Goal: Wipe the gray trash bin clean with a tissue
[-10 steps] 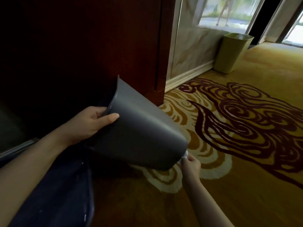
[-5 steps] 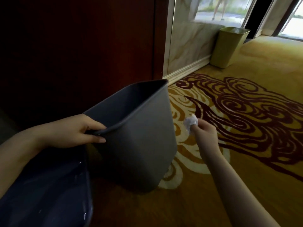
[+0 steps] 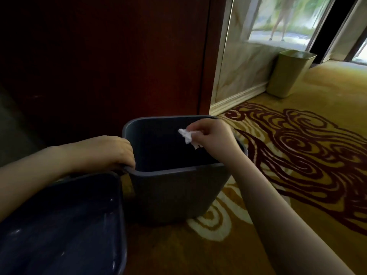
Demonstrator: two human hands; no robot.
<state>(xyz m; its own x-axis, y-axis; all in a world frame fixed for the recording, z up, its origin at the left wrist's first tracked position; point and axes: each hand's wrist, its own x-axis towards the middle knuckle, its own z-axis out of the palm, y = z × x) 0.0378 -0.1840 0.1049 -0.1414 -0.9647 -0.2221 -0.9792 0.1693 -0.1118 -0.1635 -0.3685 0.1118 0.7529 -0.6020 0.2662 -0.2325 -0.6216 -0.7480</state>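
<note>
The gray trash bin (image 3: 174, 195) stands upright on the carpet in the middle of the view, its dark opening facing up at me. My left hand (image 3: 111, 151) grips the bin's near-left rim corner. My right hand (image 3: 212, 137) hovers over the open top near the far-right rim, pinching a crumpled white tissue (image 3: 188, 136) that hangs just above the opening. The inside bottom of the bin is too dark to make out.
A second dark bin (image 3: 65, 225) sits at the lower left, close against the gray one. A dark red wooden panel (image 3: 119, 56) rises behind. An olive-green bin (image 3: 288, 74) stands by the marble wall at the back right. Patterned yellow carpet (image 3: 297, 145) spreads to the right.
The gray bin went from tilted on its side to upright on the floor. My right hand rose from under its base to above the opening, tissue still in it.
</note>
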